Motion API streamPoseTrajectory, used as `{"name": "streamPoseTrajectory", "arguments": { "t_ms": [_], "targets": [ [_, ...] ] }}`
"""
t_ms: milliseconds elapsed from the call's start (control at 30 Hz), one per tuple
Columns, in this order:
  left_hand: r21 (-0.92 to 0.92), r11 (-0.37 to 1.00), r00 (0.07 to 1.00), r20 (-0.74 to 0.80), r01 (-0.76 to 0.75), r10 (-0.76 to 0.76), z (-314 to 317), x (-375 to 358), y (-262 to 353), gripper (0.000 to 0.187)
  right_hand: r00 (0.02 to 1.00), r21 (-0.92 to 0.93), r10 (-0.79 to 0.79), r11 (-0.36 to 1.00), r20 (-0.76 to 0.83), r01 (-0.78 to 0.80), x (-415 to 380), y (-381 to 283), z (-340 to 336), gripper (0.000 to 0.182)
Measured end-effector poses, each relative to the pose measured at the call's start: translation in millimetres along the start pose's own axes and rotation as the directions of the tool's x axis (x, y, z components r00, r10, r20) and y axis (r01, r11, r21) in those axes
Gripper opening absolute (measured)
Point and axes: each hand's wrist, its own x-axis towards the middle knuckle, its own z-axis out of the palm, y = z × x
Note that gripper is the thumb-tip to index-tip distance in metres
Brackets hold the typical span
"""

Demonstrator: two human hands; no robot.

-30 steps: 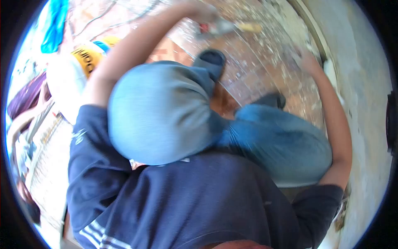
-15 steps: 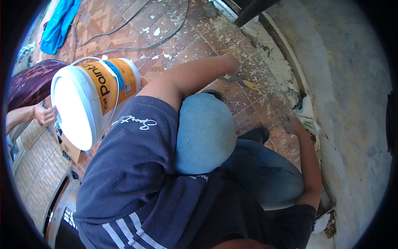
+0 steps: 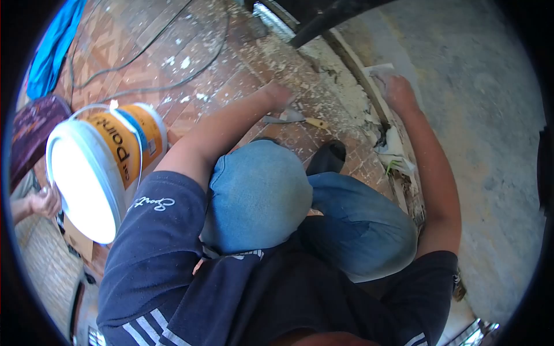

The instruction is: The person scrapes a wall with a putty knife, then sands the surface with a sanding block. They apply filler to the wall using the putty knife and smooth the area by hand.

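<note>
The scraper [image 3: 291, 117] lies on the tiled floor [image 3: 173, 32], near the floor's broken right-hand edge, where my head camera looks down. I read a flat, dull metal blade and a slim yellowish handle, its finish like wood. The left hand [image 3: 279, 95] is just beside the blade, but it is blurred; I cannot tell if its fingers are clenched, released or grasping anything, nor if they touch the metal.

On my right, the right hand [image 3: 401, 95] has its fingers bent over a pale flat piece [image 3: 382, 71], thin and whitish, at the near-left edge of the smooth grey concrete surface [image 3: 473, 144]. I cannot tell whether it grips the piece or only presses on it. Between concrete and tiles I see a rough, crumbly strip [image 3: 346, 92] with a narrow groove, a crumpled whitish scrap [image 3: 398, 151] and a thin green sliver [image 3: 394, 165]. A dark bar [image 3: 340, 20] crosses the strip's far end.

The tiles are brown, some patterned, strewn with flaky white chips. A thin, curving cable [image 3: 202, 74] crosses them. Towards the floor's left edge I have a round plastic paint bucket [image 3: 118, 144], orange-labelled, with a wire handle; its glaring white face hides any detail. Another person's hand [image 3: 45, 202] is at its rim. Beyond lies wrinkled bright blue fabric [image 3: 55, 52].
</note>
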Motion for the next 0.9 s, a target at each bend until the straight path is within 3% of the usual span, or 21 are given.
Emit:
{"name": "streamPoseTrajectory", "arguments": {
  "t_ms": [67,167,267,333,367,400,467,567,633,733,833,867,900],
  "targets": [
    [-0.066,0.997,1.000,0.008,0.026,-0.026,-9.6,-17.2,5.6,0.042,0.937,-0.009,-0.296,0.954,-0.185,0.300,14.3,6.8,12.1,0.034],
    [-0.042,0.999,0.951,-0.311,-0.021,0.007,27.8,-26.3,-2.7,0.041,0.866,-0.171,-0.477,0.875,-0.152,0.452,30.6,9.9,9.3,0.032],
    [-0.207,0.976,0.976,-0.194,0.059,-0.100,20.9,-57.0,-4.3,0.038,0.875,-0.312,-0.478,0.822,0.078,0.477,57.1,42.7,4.6,0.029],
    [-0.235,0.969,0.970,-0.207,0.076,-0.126,5.7,-85.9,0.3,0.031,0.909,-0.409,-0.392,0.812,0.146,0.416,70.1,50.1,-35.0,0.029],
    [-0.217,0.975,0.944,-0.309,0.052,-0.119,22.0,-89.6,-7.0,0.029,0.918,-0.449,-0.358,0.800,0.173,0.397,75.8,48.8,-54.1,0.029],
    [-0.200,0.979,0.909,-0.399,0.042,-0.120,37.0,-92.1,-11.8,0.027,0.902,-0.510,-0.408,0.752,0.139,0.419,77.8,54.1,-70.2,0.031],
    [-0.197,0.979,0.910,-0.398,0.042,-0.119,25.4,-126.3,-6.8,0.022,0.854,-0.596,-0.514,0.663,0.077,0.453,73.8,65.4,-84.8,0.037],
    [-0.207,0.977,0.881,-0.450,0.054,-0.144,16.0,-170.0,-10.4,0.020,0.688,-0.556,-0.725,0.558,0.033,0.616,55.1,165.3,-22.3,0.035],
    [-0.189,0.974,0.899,-0.392,0.127,-0.194,-0.4,-180.0,-15.2,0.018,0.874,-0.551,-0.441,0.687,0.202,0.474,58.0,141.6,-43.4,0.038],
    [-0.103,0.988,0.907,-0.395,0.117,-0.149,-20.8,-168.4,-20.8,0.016,0.945,-0.625,-0.011,0.748,0.327,0.224,111.4,74.0,-108.3,0.037],
    [-0.068,0.997,0.869,-0.489,0.047,-0.074,-33.3,-146.6,-0.8,0.013,0.933,-0.591,-0.258,0.722,0.251,0.359,106.6,72.3,-116.9,0.029],
    [-0.058,0.998,0.865,-0.500,0.023,-0.049,-35.7,-141.3,9.0,0.014,0.843,-0.547,-0.505,0.659,0.188,0.517,100.1,87.1,-100.0,0.028],
    [-0.050,0.999,0.855,-0.518,0.002,-0.028,-36.3,-136.0,15.4,0.015,0.687,-0.524,-0.717,0.545,0.114,0.655,91.7,118.5,-71.5,0.027]
  ]
}}
